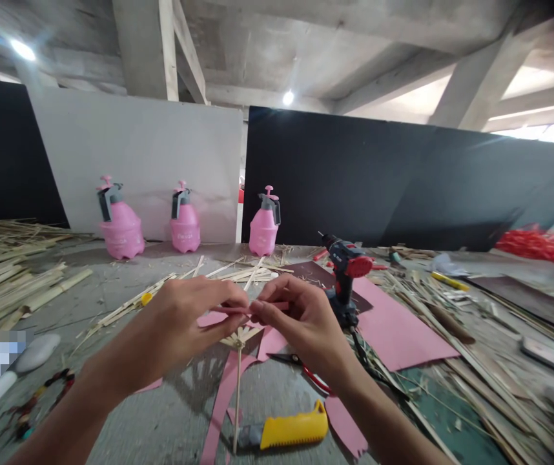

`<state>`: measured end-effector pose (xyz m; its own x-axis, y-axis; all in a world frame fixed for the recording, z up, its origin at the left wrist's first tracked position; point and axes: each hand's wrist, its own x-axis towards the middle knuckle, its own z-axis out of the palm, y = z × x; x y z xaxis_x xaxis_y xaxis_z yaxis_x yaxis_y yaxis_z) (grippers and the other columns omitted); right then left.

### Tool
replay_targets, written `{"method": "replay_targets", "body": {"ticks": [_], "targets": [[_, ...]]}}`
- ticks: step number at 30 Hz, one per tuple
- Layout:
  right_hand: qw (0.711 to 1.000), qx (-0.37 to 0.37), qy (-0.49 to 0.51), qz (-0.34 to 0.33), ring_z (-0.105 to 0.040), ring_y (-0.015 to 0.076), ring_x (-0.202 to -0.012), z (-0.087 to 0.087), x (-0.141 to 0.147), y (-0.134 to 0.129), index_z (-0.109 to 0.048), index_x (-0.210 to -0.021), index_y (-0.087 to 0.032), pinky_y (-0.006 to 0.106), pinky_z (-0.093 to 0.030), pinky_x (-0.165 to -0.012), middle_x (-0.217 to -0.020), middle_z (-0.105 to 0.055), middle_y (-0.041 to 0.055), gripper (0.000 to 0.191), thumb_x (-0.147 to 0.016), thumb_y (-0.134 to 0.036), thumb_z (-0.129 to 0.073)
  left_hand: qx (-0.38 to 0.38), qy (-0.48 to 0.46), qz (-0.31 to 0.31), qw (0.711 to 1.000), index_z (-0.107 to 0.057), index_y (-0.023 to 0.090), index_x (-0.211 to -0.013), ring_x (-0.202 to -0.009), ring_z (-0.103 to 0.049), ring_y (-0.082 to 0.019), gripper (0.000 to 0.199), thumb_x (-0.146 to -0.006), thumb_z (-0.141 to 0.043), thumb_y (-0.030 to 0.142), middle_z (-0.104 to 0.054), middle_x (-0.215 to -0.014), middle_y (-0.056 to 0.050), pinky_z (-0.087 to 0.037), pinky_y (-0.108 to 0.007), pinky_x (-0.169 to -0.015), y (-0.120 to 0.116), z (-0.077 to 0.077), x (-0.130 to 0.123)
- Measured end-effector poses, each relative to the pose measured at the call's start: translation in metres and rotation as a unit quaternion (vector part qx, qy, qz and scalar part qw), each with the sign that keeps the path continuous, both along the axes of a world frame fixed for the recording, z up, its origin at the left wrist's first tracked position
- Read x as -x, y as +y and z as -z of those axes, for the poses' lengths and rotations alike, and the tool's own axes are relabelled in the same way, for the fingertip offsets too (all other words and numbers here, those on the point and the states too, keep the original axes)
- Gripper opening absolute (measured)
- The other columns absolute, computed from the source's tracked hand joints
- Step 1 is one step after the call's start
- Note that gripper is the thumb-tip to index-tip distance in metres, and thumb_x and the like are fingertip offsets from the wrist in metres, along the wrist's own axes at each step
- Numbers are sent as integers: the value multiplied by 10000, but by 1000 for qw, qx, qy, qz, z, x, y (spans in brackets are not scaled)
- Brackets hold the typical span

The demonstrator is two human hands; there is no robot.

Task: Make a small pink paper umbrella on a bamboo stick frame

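My left hand [209, 309] and my right hand [296, 309] meet near the middle of the view, their fingertips pinched on a narrow pink strip [277, 305]. Just beneath the fingers is a small frame of thin bamboo sticks [239, 337], with one long stick [237, 400] running down toward me. Pieces of pink paper [223, 400] lie under and around it. Part of the frame is hidden behind my hands. Below my right hand, scissors with red handles [316, 381] are partly covered. A yellow-handled cutter [295, 429] rests near the stick's lower end.
Three pink spray bottles [122, 229] [185, 227] [263, 231] stand along the back boards. A cordless drill [347, 271] stands upright at right, beside a pink sheet [403, 329]. Bamboo strips [10, 290] pile up at left and right. A beaded string [39, 397] lies at lower left.
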<state>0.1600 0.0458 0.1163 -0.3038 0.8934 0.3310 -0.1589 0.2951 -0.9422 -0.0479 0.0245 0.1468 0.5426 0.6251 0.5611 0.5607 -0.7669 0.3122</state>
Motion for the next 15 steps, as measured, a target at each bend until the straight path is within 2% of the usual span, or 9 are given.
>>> {"method": "replay_targets", "body": {"ticks": [3,6,15], "targets": [[999,14,15,-27,-654,107,-669,0,0,1,-653,-818,-165,214,-519,-632,-733,-682,-2,197,-781,-249,-827,-30,-6,31,999,-681,258,-1007,-860,-685,-131,58,-952,-667,245,-742,-955,39,-494,-236,-767,1,1,1],[999,11,14,-36,-639,98,-666,0,0,1,-652,-813,-162,204,-506,-620,-731,-669,-4,169,-810,-246,-799,-37,-2,36,999,-686,253,-997,-891,-681,-120,57,-950,-674,223,-751,-961,48,-489,-221,-787,2,1,1],[992,-103,-73,-9,-640,94,-712,-8,-9,-1,-693,-844,-171,192,-512,-646,-792,-686,-7,56,-855,-189,-744,-53,-18,54,997,-719,241,-998,-869,-701,-99,71,-948,-678,213,-775,-959,46,-514,-186,-787,3,-1,2]]}}
